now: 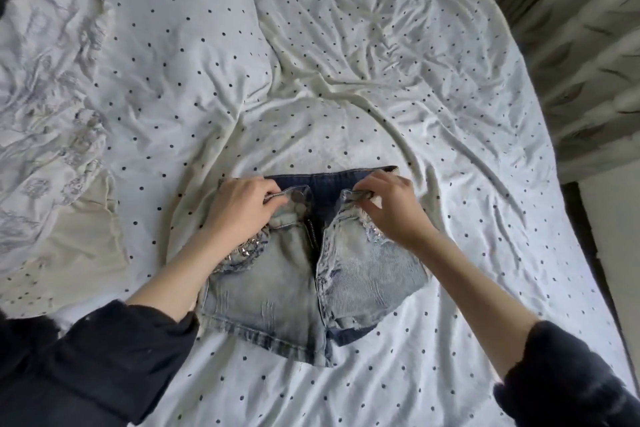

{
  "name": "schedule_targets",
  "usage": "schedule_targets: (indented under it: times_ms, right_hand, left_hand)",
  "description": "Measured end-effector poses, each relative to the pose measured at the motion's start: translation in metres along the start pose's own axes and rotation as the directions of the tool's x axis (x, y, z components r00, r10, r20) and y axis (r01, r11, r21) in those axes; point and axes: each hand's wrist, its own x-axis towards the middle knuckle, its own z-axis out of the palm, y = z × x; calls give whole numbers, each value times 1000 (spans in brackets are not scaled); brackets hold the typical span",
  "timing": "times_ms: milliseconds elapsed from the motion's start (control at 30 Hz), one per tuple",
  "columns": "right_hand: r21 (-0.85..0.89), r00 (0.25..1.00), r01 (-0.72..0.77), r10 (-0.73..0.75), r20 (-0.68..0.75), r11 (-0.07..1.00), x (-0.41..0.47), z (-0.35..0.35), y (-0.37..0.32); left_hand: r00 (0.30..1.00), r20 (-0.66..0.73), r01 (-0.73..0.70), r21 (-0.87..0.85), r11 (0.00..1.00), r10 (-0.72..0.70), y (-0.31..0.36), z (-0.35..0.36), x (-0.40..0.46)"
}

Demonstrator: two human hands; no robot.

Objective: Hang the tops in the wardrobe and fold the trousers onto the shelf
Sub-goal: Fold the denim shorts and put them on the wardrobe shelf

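Shorts (304, 274) lie flat and unfolded on the bed (381, 80), left hand (239, 204) and right hand (388, 208) each pinching the open waistband, so folding and shelving are not yet done.

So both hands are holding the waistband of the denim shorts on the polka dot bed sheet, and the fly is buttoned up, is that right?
Not quite: the fly is open, not buttoned. The head view shows the denim shorts on the polka dot sheet with the waistband ends apart, the left hand holding the button side and the right hand holding the other.
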Motion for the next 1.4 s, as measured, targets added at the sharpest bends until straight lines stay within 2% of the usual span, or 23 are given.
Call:
schedule_targets:
  times_ms: [67, 200, 300, 400, 467, 567, 633, 700, 767, 833, 933, 1000, 1100, 1200, 1300, 1400]
  right_hand:
    - [172, 1000, -3, 8, -26, 985, -10, -9, 5]
    - [225, 999, 31, -28, -17, 974, -18, -11, 8]
    - [173, 997, 64, -57, -47, 983, -7, -3, 7]
    - [49, 996, 9, -5, -85, 999, 10, 17, 2]
    - [-9, 996, -40, 39, -75, 999, 17, 33, -4]
    - [-26, 991, -38, 34, -132, 999, 12, 50, -10]
    - [-62, 981, -13, 0, -195, 998, 1, 57, -9]
    - [-94, 976, 46, -65, -208, 994, -13, 65, -5]
    - [-115, 979, 95, -113, -169, 989, -27, 74, -1]
    - [-116, 987, 87, -102, -125, 989, -36, 79, 4]
    - [-132, 992, 74, -87, -92, 988, -40, 81, 9]
    - [-198, 990, 117, -130, -50, 973, -41, 84, 10]
    - [-334, 983, 183, -178, 45, 925, -40, 90, 9]
    - [-433, 991, 119, -83, 101, 893, -30, 96, 11]
    - [-488, 994, 31, 22, 103, 873, -21, 106, 13]
    - [-497, 991, 11, 58, 123, 868, -19, 113, 14]
  left_hand:
    - [998, -12, 54, 28, 998, -54, 5, 2, 7]
    - [997, 51, 52, 12, 999, -53, 23, 19, 27]
    - [1000, -9, 25, 45, 999, -24, 21, 25, 19]
    - [978, -207, 11, 30, 999, -4, 14, 22, -8]
    - [964, -267, -16, 19, 1000, 21, 17, 25, -29]
    - [988, -146, -56, -24, 998, 52, 31, 42, -54]
    - [999, -42, -27, -25, 999, 26, 38, 56, -62]
    - [1000, 0, 16, 15, 1000, -16, 39, 67, -63]
    - [1000, 17, 12, 102, 995, -14, 37, 75, -64]
    - [998, 58, -11, 235, 972, -3, 33, 81, -64]
    - [987, 145, 5, 383, 924, -65, 28, 88, -61]
    - [985, 152, 22, 392, 920, -88, 28, 89, -59]
    - [996, 91, -1, 277, 961, -25, 22, 83, -60]
    - [997, 73, -45, 240, 970, 28, 10, 76, -71]
    - [994, 105, -25, 298, 954, -7, 8, 78, -81]
    - [990, 136, 1, 310, 951, -46, 8, 82, -86]
